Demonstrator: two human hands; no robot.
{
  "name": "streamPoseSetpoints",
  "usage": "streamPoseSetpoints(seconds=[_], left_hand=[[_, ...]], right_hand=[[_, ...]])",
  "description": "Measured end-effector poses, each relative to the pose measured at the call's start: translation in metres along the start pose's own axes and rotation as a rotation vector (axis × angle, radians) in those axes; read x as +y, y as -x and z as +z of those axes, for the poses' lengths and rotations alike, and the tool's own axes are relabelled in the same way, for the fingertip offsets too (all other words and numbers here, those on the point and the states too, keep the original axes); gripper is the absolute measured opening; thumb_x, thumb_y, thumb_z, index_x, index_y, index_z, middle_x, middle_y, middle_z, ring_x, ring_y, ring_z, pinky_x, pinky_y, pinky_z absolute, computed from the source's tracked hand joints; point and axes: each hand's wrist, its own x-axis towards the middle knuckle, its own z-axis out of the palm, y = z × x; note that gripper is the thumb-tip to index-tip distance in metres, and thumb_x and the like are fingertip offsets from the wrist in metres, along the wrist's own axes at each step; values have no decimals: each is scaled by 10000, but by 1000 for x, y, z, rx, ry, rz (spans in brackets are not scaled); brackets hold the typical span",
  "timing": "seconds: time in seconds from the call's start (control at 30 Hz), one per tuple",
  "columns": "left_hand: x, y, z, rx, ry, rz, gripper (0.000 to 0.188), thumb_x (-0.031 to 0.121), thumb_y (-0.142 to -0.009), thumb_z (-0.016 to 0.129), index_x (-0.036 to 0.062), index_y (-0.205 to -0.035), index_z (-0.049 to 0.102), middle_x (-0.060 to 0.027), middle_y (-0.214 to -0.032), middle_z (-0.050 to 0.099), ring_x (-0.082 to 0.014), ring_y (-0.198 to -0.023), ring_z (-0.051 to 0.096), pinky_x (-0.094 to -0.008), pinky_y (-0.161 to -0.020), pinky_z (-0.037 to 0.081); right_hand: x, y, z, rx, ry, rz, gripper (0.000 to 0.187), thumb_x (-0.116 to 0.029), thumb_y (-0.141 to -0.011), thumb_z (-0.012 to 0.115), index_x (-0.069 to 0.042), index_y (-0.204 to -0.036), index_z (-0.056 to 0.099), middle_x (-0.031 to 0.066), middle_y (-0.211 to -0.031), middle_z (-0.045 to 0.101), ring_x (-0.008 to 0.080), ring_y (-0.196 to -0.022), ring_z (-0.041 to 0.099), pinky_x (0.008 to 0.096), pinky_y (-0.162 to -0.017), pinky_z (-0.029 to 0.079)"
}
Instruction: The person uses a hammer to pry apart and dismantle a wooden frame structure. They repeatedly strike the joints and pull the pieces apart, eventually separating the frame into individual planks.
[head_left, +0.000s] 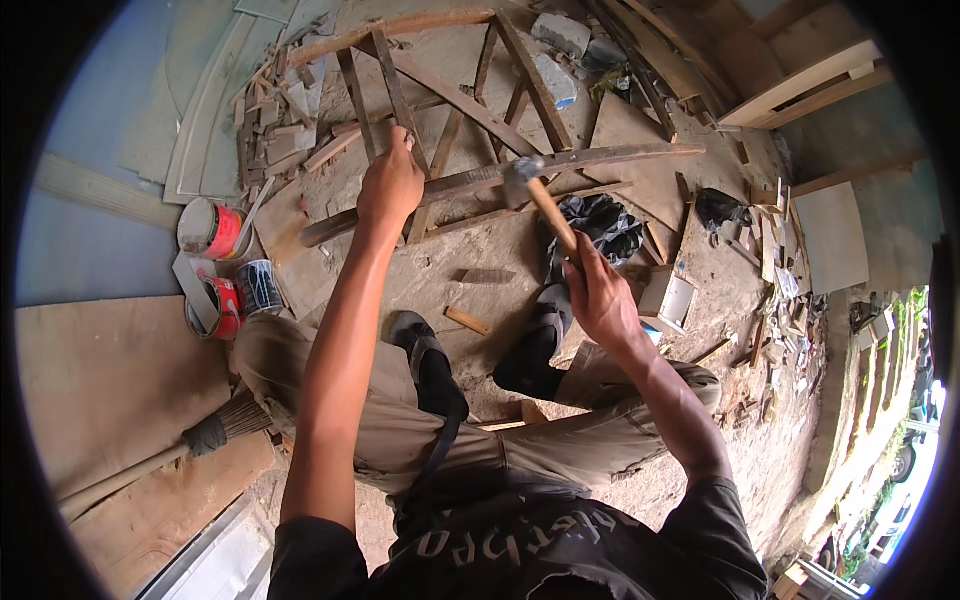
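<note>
My right hand (603, 303) is wrapped round the wooden handle of a hammer (552, 214). The hammer's metal head is over or against the near beam of a wooden frame (460, 184); which of the two I cannot tell. This frame, with long rails and several upright and slanting slats, is on the ground ahead of me. My left hand (391, 188) is closed, fingertips pinched, above the frame's left part beside a slat (388, 75). Whatever is between those fingertips is too small or hidden to name.
Paint cans (212, 229) stand at the left, near a wood offcut heap (285, 125). A broom (215, 428) lies beside my left leg. Beyond my right foot are a black plastic bag (605, 228) and a small white box (668, 300). Short wood pieces (467, 320) lie around my feet.
</note>
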Motion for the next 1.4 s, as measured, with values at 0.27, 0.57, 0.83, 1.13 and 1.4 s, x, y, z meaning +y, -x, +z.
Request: streamPoseSetpoints(seconds=[0.27, 0.57, 0.83, 1.13, 1.4], left_hand=[[-2, 3, -2, 31, 25, 44, 199, 148, -959, 419, 104, -1153, 409, -253, -960, 663, -468, -874, 633, -567, -685, 505], [-7, 1, 7, -9, 48, 53, 207, 161, -967, 430, 125, -1162, 370, -290, -885, 647, -473, -805, 636, -574, -611, 488], [-1, -1, 1, 12, 51, 45, 166, 202, -990, 394, 133, -1140, 387, -289, -874, 646, -489, -822, 621, -587, -625, 473], [-5, 2, 2, 43, 16, 59, 170, 187, -975, 420, 115, -1127, 392, -273, -831, 655, -479, -770, 635, -570, -592, 494], [-12, -9, 13, 200, 45, 47, 181, 127, -945, 451, 46, -1102, 410, -282, -839, 649, -476, -759, 635, -542, -600, 515]], right_hand=[[52, -19, -3, 77, 201, 147, 445, -188, -942, 557, 26, -1304, 410, 235, -847, 651, 417, -701, 638, 496, -585, 529], [21, -9, 3, 36, 44, 126, 462, -234, -933, 568, -64, -1345, 446, 234, -896, 641, 416, -718, 634, 480, -589, 514], [-8, -7, -3, 87, 26, -7, 446, -123, -912, 597, 1, -1320, 468, 251, -962, 658, 401, -753, 667, 444, -608, 547], [28, 4, -11, 217, -42, 159, 362, -145, -938, 565, 15, -1249, 472, 249, -846, 652, 421, -724, 652, 481, -598, 521], [33, 21, 12, 199, -80, 138, 296, -168, -969, 541, 20, -1191, 489, 252, -749, 609, 420, -660, 621, 452, -547, 463]])
